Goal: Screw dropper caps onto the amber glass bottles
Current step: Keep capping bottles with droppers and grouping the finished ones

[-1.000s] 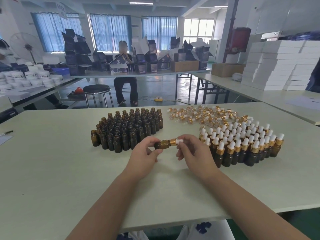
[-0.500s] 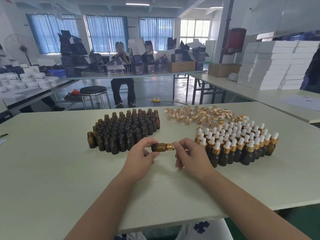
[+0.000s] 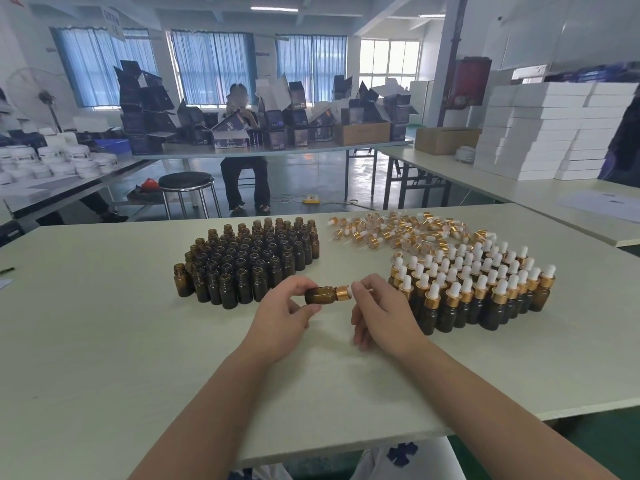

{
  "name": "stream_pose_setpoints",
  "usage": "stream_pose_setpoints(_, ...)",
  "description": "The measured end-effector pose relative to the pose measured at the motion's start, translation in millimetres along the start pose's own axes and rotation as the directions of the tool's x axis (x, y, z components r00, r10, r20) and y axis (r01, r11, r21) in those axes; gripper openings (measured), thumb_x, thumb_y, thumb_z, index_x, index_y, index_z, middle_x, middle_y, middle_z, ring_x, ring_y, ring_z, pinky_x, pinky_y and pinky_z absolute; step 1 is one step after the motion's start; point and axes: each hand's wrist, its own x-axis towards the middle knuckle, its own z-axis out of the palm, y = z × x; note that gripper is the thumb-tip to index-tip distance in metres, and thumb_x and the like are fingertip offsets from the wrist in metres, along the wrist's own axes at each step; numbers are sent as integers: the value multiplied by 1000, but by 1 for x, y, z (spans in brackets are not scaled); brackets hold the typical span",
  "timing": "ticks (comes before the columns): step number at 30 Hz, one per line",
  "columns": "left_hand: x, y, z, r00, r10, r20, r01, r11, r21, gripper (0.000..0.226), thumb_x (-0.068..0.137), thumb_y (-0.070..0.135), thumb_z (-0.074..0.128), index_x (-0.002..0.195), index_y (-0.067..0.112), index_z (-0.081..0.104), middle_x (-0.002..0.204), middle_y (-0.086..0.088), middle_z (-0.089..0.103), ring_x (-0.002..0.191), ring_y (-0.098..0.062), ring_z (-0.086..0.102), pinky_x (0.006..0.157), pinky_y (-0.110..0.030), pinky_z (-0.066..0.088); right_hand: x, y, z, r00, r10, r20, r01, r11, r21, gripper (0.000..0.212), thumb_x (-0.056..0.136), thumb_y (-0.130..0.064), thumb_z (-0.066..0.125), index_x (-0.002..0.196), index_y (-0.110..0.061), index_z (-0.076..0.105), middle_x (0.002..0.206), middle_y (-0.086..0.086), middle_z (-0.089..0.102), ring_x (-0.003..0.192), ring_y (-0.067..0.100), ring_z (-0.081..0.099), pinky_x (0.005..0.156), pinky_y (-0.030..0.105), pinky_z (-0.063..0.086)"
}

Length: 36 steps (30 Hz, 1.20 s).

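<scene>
My left hand (image 3: 282, 318) grips an amber glass bottle (image 3: 320, 295) lying sideways above the table, neck pointing right. A gold dropper cap (image 3: 343, 292) with a white bulb sits on its neck, and my right hand (image 3: 382, 311) pinches the bulb end with thumb and fingertips. Behind my left hand stands a block of several open amber bottles (image 3: 249, 261). To the right stands a group of several capped bottles (image 3: 478, 289). A loose heap of dropper caps (image 3: 391, 232) lies beyond them.
The pale table (image 3: 104, 341) stretches wide on the left and toward its front edge. A person sits at a far table among dark boxes (image 3: 242, 133). A stool (image 3: 187, 183) stands in the aisle. White boxes (image 3: 540, 133) are stacked on the right-hand table.
The bottle stays held sideways between both hands. My right-hand fingers have shifted on the cap, and the view has drifted slightly.
</scene>
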Motion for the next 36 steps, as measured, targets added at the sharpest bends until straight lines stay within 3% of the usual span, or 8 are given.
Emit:
stream_pose_setpoints(4,0,-1,0,1000,-7,1,7,1000,-2,38,85,7,68,92,42,56,104,12,62,62,-13,62,66,-24,52,0,0,0,1000,4,-12,-4,1000,-27,15,97,-29,50,87,-18,52,62,4,63,44,24,62,39,28,49)
stream_pose_setpoints(11,-1,0,0,1000,4,14,-4,1000,6,38,84,4,68,93,39,59,102,12,61,60,-10,60,71,-33,55,0,0,2,1000,20,-13,-21,998,-52,45,98,-41,45,63,-16,56,49,1,59,40,22,61,37,23,45)
stream_pose_setpoints(16,-1,0,0,1000,4,16,-4,1000,9,35,84,5,69,94,37,59,102,12,61,61,-11,60,72,-36,56,3,2,1,998,66,9,-66,996,-63,57,96,-54,39,62,-12,57,48,7,62,40,22,60,39,24,47)
stream_pose_setpoints(21,-1,2,1,1000,-6,-2,6,1000,-8,34,85,7,69,93,39,59,100,15,61,59,-9,59,72,-37,57,4,4,1,1000,24,-6,-24,1000,1,30,98,-45,42,87,-20,52,59,1,62,45,24,63,39,25,47)
stream_pose_setpoints(25,-1,2,1,1000,-18,-3,18,1000,2,34,85,9,69,93,40,58,100,16,61,61,-10,61,73,-38,57,4,2,0,1000,17,-12,-17,1000,-3,9,97,-33,49,92,-26,47,61,2,61,44,24,62,38,26,46)
stream_pose_setpoints(36,0,1,1,1000,-8,-1,8,1000,20,35,85,7,69,94,39,58,103,10,63,62,-14,61,72,-38,57,0,-2,0,1000,8,-6,-8,1000,-8,29,98,-34,50,70,-25,55,57,1,60,42,24,62,36,23,45)
